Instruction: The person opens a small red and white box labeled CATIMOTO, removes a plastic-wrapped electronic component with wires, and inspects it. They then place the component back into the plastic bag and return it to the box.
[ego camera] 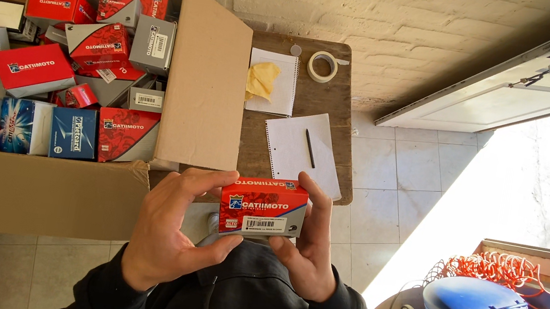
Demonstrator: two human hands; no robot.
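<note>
I see left hand (165,236) and right hand (308,250) both gripping the small red box (262,208) by its ends | long axis left-right | held off the worktop (312,102) near edge | underside probably unsupported.

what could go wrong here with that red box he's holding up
The small red and grey box is held only by the fingertips of the left hand and right hand, over bare floor; a loose grip might drop it. The pen on the tilted notepad near the table edge could roll off.
</note>
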